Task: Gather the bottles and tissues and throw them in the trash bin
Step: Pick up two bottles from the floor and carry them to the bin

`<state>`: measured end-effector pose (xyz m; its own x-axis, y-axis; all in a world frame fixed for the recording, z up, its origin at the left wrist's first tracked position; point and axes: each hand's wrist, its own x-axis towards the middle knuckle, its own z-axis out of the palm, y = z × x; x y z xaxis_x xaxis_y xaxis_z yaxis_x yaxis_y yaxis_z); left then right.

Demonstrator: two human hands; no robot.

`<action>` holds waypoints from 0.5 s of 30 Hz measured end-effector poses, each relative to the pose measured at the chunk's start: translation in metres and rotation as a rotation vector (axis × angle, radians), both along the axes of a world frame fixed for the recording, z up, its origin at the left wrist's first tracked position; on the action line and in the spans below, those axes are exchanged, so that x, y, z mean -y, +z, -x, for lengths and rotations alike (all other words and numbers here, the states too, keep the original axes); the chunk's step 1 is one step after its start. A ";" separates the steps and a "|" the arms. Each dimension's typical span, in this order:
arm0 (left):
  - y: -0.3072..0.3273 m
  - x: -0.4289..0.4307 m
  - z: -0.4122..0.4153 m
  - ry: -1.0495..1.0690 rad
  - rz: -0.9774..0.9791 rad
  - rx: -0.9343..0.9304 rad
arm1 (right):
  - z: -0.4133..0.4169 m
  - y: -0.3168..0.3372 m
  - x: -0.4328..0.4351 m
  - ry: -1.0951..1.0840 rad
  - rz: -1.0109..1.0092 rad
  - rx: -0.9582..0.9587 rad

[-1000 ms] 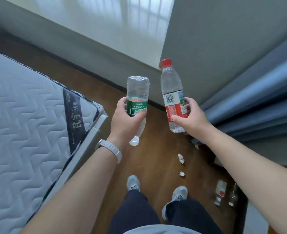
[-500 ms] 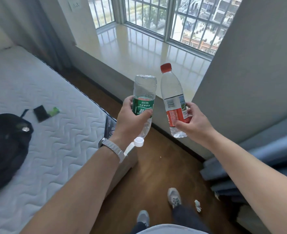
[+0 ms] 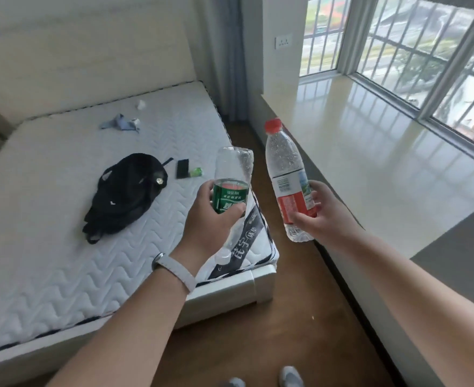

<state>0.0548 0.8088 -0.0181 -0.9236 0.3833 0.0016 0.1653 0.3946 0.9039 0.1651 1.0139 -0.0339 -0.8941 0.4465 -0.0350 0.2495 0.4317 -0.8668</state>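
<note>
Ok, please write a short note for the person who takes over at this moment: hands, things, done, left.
Left hand holds the green bottle, cap down.
Right hand holds the red bottle, upright.
Two white wads, likely tissues, lie at the far end of the mattress. The bin is not in view.
Done: two bottles picked up.
Left: collect the wads, find the bin, throw all in.

head cam | faces forward-down | near hands | bed (image 3: 62, 247) left, window sill (image 3: 369, 152) right

A black backpack (image 3: 127, 191) lies on the mattress (image 3: 48, 269) — window (image 3: 397, 51) beyond.
</note>
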 end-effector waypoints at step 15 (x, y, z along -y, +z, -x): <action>0.010 0.158 -0.068 0.626 -0.013 -0.057 | 0.060 0.007 0.124 0.561 0.075 -0.018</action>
<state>0.1226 0.6505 -0.0078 -0.9713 -0.2307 0.0583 -0.0457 0.4212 0.9058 0.1050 0.8894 -0.0264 -0.9945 -0.1000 -0.0305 -0.0157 0.4308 -0.9023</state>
